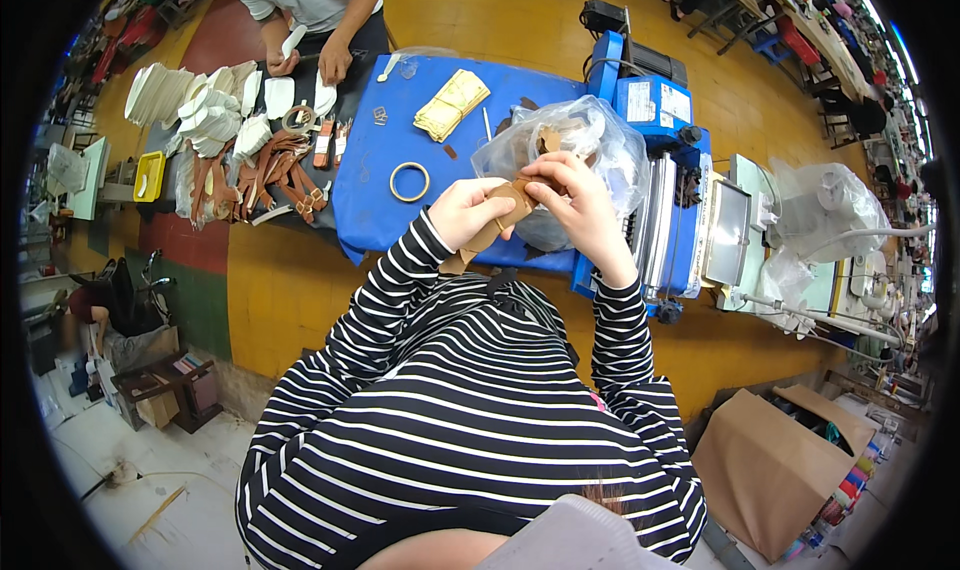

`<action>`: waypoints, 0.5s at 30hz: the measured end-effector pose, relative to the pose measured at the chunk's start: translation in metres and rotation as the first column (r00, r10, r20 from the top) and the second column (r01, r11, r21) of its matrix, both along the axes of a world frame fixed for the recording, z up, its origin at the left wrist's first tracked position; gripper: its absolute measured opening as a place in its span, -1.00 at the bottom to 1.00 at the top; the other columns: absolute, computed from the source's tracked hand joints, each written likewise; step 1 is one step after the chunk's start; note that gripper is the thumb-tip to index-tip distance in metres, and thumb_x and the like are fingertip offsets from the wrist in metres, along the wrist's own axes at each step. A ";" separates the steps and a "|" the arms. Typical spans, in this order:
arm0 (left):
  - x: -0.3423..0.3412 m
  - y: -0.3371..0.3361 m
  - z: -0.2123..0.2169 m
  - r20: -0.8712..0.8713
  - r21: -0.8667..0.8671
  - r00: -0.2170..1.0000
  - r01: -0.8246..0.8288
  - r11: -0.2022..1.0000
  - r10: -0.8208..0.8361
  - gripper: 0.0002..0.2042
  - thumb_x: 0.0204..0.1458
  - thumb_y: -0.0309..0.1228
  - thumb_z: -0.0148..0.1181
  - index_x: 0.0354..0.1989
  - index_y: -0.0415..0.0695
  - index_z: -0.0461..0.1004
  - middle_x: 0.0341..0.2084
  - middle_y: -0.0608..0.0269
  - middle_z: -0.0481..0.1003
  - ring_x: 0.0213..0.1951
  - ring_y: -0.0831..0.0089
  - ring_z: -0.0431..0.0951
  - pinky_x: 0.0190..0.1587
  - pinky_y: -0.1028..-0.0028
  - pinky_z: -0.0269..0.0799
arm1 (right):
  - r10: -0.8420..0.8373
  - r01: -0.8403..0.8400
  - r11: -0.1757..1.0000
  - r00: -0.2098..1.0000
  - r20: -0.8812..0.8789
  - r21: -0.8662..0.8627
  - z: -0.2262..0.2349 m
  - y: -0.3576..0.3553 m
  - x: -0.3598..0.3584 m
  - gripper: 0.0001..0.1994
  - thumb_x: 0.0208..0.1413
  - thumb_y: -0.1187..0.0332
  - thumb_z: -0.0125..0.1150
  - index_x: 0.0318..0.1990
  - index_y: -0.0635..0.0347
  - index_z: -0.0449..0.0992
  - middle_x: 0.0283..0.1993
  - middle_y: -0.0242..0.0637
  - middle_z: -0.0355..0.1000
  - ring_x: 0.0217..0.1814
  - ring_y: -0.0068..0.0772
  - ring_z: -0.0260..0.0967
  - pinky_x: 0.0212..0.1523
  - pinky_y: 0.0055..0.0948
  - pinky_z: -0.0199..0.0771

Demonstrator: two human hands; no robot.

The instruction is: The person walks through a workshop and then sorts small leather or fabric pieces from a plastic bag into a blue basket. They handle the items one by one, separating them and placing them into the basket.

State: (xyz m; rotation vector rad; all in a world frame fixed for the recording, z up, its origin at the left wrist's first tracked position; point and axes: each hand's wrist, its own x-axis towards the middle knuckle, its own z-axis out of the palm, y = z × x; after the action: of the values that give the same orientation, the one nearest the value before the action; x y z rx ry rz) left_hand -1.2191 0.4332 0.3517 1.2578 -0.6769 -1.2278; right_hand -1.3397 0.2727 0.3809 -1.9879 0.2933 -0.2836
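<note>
Above the near edge of the blue-covered table (365,195), both my hands are closed on a brown piece of leather (515,210). My left hand (467,211) pinches it from the left with the thumb on top. On the other side, my right hand (580,205) grips its upper edge between thumb and fingers. Tan flaps of it hang below my left hand; whether they are one piece or a small stack, I cannot tell. Just beyond my hands lies a clear plastic bag (625,160) with brown and white pieces inside.
A tape roll (410,182) and a bundle of yellowish strips (452,105) lie on the table. To the right stands a blue roller machine (650,115). At the far left, a co-worker (310,10) handles white pieces near brown straps (275,175) and a yellow tray (149,176).
</note>
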 end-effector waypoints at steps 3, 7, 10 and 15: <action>0.001 0.003 0.004 0.072 0.029 0.997 -0.002 1.000 0.000 -0.74 0.14 -0.35 0.02 -0.11 -0.26 0.46 -0.52 0.30 0.50 -0.49 0.61 0.48 -0.44 0.60 0.39 | 0.052 -0.036 0.989 0.993 0.109 -0.146 -0.005 0.003 0.003 -0.84 0.13 0.43 0.13 -0.18 0.31 0.50 -0.23 -0.17 0.41 -0.22 -0.27 0.41 -0.19 -0.44 0.41; 0.001 0.006 0.010 0.135 0.097 0.990 0.031 0.995 -0.044 -0.75 0.18 -0.34 -0.01 -0.14 -0.29 0.42 -0.51 0.34 0.47 -0.45 0.62 0.45 -0.34 0.60 0.38 | 0.013 -0.004 0.998 0.992 -0.127 0.068 -0.002 0.010 0.000 -0.82 0.21 0.38 0.02 -0.23 0.31 0.50 -0.42 -0.14 0.40 -0.37 -0.29 0.39 -0.35 -0.41 0.35; -0.003 0.005 0.000 0.106 0.112 0.993 0.038 0.993 -0.050 -0.75 0.19 -0.35 0.00 -0.10 -0.28 0.41 -0.50 0.36 0.46 -0.45 0.65 0.42 -0.34 0.63 0.36 | -0.048 0.051 0.989 0.999 0.023 -0.141 -0.023 0.010 -0.001 -0.79 0.23 0.36 -0.01 -0.25 0.32 0.50 -0.47 -0.14 0.37 -0.50 -0.34 0.37 -0.45 -0.43 0.32; -0.008 0.003 -0.002 0.200 0.063 0.979 0.034 0.997 -0.046 -0.75 0.17 -0.36 0.03 -0.07 -0.27 0.42 -0.52 0.39 0.45 -0.47 0.69 0.38 -0.38 0.64 0.32 | -0.161 0.171 0.969 0.985 -0.069 0.180 -0.021 0.016 -0.001 -0.80 0.23 0.38 0.01 -0.26 0.33 0.51 -0.52 -0.22 0.39 -0.54 -0.45 0.36 -0.46 -0.47 0.36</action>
State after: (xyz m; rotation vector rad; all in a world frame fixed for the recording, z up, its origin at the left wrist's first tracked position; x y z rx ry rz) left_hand -1.2267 0.4358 0.3498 1.4372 -0.8206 -1.1696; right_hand -1.3407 0.2883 0.3599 -1.7917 0.5045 -0.2979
